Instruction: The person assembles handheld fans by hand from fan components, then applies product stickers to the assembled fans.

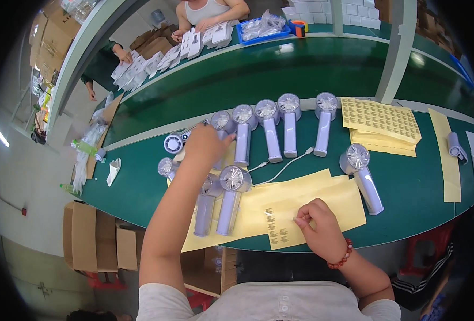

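Observation:
My left hand (203, 145) reaches to the back row and closes round a pale purple handheld fan (222, 121); the hand covers most of its handle. Beside it, several like fans (267, 125) lie in a row, clear-fronted heads pointing away. My right hand (321, 227), a red bead bracelet at its wrist, is pinched over a yellow label sheet (333, 200) with small printed labels near its left edge. Whether a label sits between those fingertips is too small to tell. Two more fans (230, 206) lie on the yellow sheets between my arms.
One fan (362, 179) lies to the right, near a stack of printed yellow sheets (378, 120). White cables (285, 168) cross the green table (408, 187). Farther right lies a yellow strip (444, 160). Beyond the partition, other people handle white boxes (194, 45) near a blue tray (263, 29).

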### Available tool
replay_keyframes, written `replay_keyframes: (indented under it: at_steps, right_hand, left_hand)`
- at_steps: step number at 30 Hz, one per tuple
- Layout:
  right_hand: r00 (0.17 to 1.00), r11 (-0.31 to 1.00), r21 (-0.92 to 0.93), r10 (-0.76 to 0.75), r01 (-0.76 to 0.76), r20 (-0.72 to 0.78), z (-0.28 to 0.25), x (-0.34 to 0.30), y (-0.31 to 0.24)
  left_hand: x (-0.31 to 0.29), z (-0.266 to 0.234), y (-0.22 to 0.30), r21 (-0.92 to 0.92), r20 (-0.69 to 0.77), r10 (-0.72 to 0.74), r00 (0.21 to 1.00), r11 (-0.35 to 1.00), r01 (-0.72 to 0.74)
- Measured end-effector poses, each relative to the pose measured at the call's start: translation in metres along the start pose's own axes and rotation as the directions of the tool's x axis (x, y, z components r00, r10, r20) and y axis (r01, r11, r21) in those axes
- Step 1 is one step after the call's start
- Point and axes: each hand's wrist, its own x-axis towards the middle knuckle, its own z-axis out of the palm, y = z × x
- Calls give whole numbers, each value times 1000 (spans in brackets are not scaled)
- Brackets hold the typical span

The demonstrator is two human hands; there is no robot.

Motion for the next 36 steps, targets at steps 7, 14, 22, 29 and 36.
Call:
replay_keyframes:
  at_steps: [7, 14, 22, 29, 36]
  right_hand:
    - [996, 1000, -10, -24, 25, 91, -2, 1, -7]
    - [981, 998, -31, 51, -46, 188, -1, -4, -12]
    - [983, 981, -171, -68, 97, 169, 4, 10, -22]
    - [946, 991, -124, -7, 50, 325, 4, 19, -5]
    - [942, 974, -221, 35, 41, 333, 12, 16, -10]
  left_hand:
    - [7, -1, -12, -86, 43, -28, 999, 996, 31]
    - [-54, -52, -24, -967, -198, -217, 956, 203, -154]
    - [-182, -9, 31, -780, 270, 216, 939, -522, 344]
    - [-192, 31, 70, -686, 323, 316, 892, -572, 450]
    - [-189, 46, 62, -649, 288, 326, 901, -625, 433]
